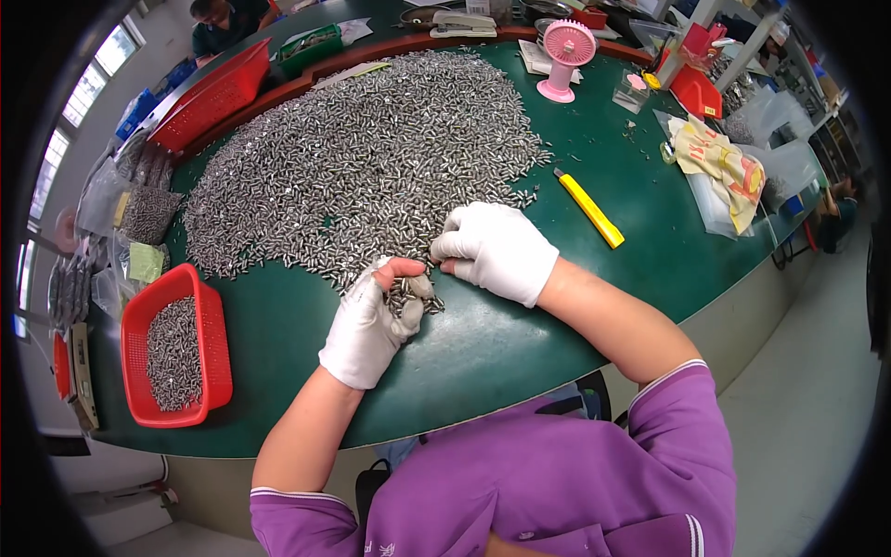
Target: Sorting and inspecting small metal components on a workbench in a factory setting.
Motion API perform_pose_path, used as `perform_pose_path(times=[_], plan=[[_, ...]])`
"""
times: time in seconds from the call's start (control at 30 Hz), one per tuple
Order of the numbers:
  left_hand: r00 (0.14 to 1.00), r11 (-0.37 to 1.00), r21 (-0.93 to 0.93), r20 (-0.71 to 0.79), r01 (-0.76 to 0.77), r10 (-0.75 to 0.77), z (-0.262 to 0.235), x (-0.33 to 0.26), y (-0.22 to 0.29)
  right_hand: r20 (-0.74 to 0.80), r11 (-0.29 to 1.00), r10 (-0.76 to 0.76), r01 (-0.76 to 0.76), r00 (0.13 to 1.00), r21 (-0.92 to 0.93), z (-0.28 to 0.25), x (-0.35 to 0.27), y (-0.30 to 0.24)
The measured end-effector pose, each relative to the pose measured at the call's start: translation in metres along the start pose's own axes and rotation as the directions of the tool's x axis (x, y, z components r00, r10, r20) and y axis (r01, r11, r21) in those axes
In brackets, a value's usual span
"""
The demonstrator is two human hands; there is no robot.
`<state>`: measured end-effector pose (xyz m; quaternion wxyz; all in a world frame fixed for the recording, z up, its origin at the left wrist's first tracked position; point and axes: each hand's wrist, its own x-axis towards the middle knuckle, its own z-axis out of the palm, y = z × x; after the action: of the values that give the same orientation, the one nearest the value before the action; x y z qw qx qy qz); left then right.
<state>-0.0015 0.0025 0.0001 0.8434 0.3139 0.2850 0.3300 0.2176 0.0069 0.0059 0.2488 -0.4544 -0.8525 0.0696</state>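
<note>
Head view: left hand [371, 320] is cupping, loosely closed, a clutch of small metal pins [408, 295]; right hand [492, 251], fingers curled, is raking the pile [362, 167] on the green table [483, 343]. Best kept shallow, so none spill.

A yellow utility knife [590, 208] lies on the green table [520, 343], well right of a pink desk fan [564, 58] standing farther back. At the left edge sits a red mesh basket [176, 345] — part-filled with small metal pieces — and another red basket [215, 93] rests tilted beyond.
</note>
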Motion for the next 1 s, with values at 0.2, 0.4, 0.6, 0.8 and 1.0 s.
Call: perform_pose_path(times=[0.2,0.4,0.6,0.8,1.0], plan=[[0.999,1.0,0.005,-0.035,0.031,-0.03,0.001,0.001,-0.001,0.043,0.999,0.047,-0.047,0.998,-0.006,0.001,-0.001,-0.008],[0.996,0.99,0.115,-0.012,0.087,-0.086,0.007,0.0,-0.002,-0.109,0.966,-0.056,0.081,0.992,0.246,-0.008,0.002,-0.015],[0.997,0.981,0.181,0.019,0.072,-0.077,0.007,-0.001,-0.001,-0.113,0.932,-0.119,0.15,0.986,0.331,-0.004,0.001,-0.016],[0.998,0.997,0.037,-0.017,0.064,-0.063,0.005,-0.001,-0.001,-0.166,0.966,-0.051,0.091,0.985,0.241,0.001,0.003,-0.008],[0.998,0.998,-0.033,-0.033,0.045,-0.046,0.0,0.0,0.002,0.062,0.997,-0.07,0.067,0.996,0.038,0.003,-0.001,-0.006]])
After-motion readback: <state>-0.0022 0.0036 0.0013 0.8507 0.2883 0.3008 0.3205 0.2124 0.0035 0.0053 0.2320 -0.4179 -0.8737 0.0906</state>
